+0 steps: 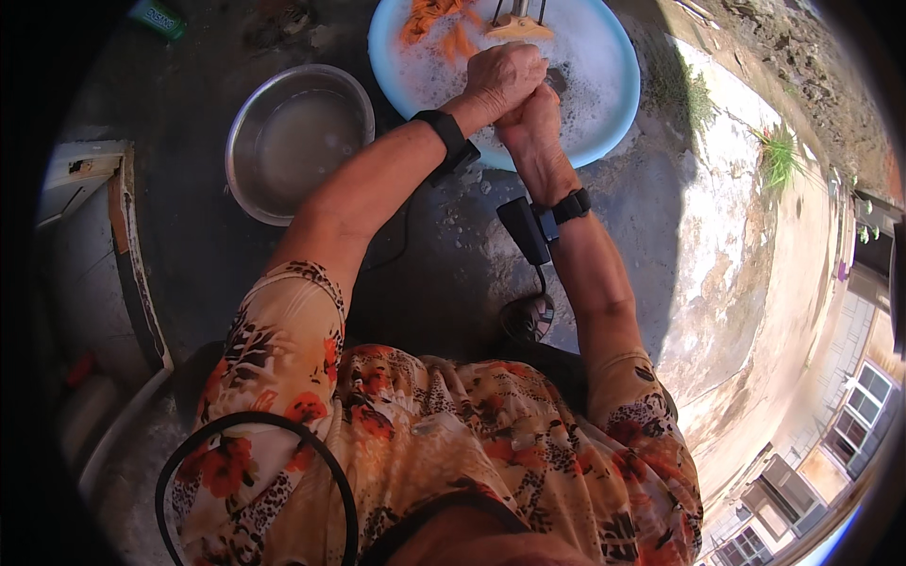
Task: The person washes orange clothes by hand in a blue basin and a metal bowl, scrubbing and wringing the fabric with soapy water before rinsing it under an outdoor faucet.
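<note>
Both my hands are clenched together over a light blue plastic basin (629, 78) of sudsy water. My left hand (506, 74) is curled, knuckles up, above and against my right hand (536, 122). Whatever may be between the fingers is hidden; a dark grey patch (558, 79) shows just beyond them, and I cannot tell whether it is cloth or water. Orange cloth (428, 20) lies in the foam at the far left of the basin. Past my hands, the yellowish head (520, 28) of a mop-like tool with a metal pole and rods meets the suds.
Left of the basin stands a round metal bowl (304, 141) of cloudy water. A green packet or container (159, 19) bearing writing lies at the far left. Dark cables hang from devices on both wrists (447, 145). A worn wall (736, 240) runs along the right.
</note>
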`<state>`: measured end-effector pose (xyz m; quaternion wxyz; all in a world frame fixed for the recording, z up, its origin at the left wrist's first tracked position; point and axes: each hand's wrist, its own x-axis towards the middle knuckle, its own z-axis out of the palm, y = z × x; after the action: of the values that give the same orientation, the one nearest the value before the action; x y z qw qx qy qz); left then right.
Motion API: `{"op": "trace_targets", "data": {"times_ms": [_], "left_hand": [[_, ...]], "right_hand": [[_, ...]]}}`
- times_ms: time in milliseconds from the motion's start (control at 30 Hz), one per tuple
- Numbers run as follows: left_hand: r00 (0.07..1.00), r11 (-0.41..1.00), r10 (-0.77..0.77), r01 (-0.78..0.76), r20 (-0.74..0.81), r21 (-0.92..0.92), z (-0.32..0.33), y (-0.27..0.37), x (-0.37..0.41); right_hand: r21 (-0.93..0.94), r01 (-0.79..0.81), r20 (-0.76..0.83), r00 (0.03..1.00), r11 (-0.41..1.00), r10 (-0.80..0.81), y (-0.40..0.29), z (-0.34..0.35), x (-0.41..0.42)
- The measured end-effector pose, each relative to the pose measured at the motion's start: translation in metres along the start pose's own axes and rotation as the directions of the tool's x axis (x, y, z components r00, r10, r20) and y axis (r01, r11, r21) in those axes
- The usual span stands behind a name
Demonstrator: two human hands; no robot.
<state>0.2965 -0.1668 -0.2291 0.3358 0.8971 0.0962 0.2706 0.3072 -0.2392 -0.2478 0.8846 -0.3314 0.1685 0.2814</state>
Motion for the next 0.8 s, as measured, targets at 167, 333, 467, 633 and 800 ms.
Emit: {"op": "trace_targets", "data": {"times_ms": [167,333,467,633,800], "left_hand": [[0.967,0.962,0.204,-0.227,-0.155,-0.151,-0.001,0.042,-0.019],[0.998,0.999,0.04,-0.04,-0.046,-0.001,0.002,0.001,-0.001],[0.982,0.983,0.131,-0.147,-0.137,-0.112,-0.004,0.028,-0.016],[0.986,0.976,0.143,-0.155,-0.089,-0.153,-0.004,0.013,-0.014],[0.977,0.902,-0.198,0.213,0.077,-0.375,0.004,-0.031,-0.01]], "right_hand": [[-0.223,0.184,0.145,0.977,0.957,-0.154,-0.011,-0.028,0.02],[-0.041,-0.059,0.131,0.989,0.997,0.064,-0.002,-0.002,0.001],[0.102,0.271,0.603,0.749,0.957,-0.276,0.002,-0.015,0.01],[-0.031,-0.02,0.137,0.99,0.999,0.024,-0.007,-0.017,0.004],[-0.286,-0.051,0.133,0.987,0.957,0.092,-0.022,0.007,-0.01]]}}
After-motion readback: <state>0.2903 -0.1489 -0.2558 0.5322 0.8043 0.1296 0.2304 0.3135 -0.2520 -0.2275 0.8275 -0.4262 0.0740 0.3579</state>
